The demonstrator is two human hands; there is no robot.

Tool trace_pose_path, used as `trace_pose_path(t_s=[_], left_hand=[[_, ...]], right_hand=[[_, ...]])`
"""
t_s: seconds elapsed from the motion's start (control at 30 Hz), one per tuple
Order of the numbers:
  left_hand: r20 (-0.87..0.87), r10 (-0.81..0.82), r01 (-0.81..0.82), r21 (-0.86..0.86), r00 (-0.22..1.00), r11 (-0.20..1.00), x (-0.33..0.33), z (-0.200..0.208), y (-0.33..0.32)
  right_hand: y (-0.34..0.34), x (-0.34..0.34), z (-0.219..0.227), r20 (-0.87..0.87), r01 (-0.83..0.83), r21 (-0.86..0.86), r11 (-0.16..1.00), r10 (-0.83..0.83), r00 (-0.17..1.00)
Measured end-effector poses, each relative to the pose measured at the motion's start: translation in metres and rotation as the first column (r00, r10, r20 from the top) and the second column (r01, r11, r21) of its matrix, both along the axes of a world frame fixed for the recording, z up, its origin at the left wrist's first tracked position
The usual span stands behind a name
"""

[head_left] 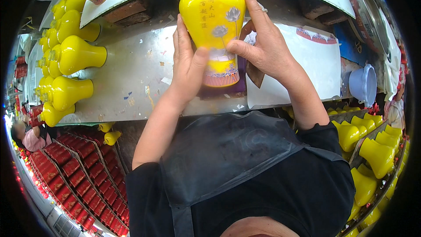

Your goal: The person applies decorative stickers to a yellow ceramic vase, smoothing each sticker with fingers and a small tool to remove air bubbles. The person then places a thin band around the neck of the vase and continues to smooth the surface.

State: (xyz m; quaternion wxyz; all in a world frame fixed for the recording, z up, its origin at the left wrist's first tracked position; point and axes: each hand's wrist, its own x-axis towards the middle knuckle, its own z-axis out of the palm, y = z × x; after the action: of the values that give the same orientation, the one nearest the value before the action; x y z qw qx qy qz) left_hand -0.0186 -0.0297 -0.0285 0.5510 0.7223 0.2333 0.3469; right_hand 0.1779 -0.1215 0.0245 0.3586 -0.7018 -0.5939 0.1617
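The bottle (211,35) is glossy and smooth, the table (131,72) dull metal, the sheet (302,72) matt paper, the apron (228,158) softly shiny; the bucket (362,87), small here, is probably plastic.

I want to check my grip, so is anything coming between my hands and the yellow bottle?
Nothing visible: the left hand is against the left side of the yellow bottle, the right hand against its right. The fingers' undersides are hidden.

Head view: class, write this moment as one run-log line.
left hand: on decorated yellow vase, left side; right hand: same vase, right side; plain yellow vases: left end of table
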Motion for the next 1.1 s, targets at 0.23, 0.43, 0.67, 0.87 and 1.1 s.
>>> trace_pose_path(t_s=[0.23, 0.43, 0.67, 0.87, 1.1], left_hand=[[0.049, 0.121, -0.128, 0.558, 0.991, 0.82, 0.007, 0.03, 0.025], [-0.107, 0.173, -0.042, 0.726, 0.979, 0.687, 0.015, 0.046, 0.037], [-0.079, 0.179, -0.065, 0.735, 0.981, 0.675, 0.015, 0.037, 0.038], [-0.062, 0.161, -0.069, 0.716, 0.985, 0.695, 0.014, 0.03, 0.042], [-0.07, 0.17, -0.066, 0.73, 0.983, 0.681, 0.012, 0.028, 0.042]], right_hand=[[0.001, 0.006, 0.003, -0.218, -0.053, 0.01, 0.999, 0.054, 0.975], [0.002, 0.001, 0.004, -0.209, -0.026, 0.004, 1.0, 0.026, 0.978], [0.003, 0.0, 0.002, -0.155, -0.024, 0.025, 0.999, 0.027, 0.988], [0.003, -0.002, 0.001, -0.129, -0.011, 0.042, 0.999, 0.016, 0.992], [0.003, -0.002, 0.003, -0.138, -0.009, -0.003, 1.0, 0.009, 0.99]])
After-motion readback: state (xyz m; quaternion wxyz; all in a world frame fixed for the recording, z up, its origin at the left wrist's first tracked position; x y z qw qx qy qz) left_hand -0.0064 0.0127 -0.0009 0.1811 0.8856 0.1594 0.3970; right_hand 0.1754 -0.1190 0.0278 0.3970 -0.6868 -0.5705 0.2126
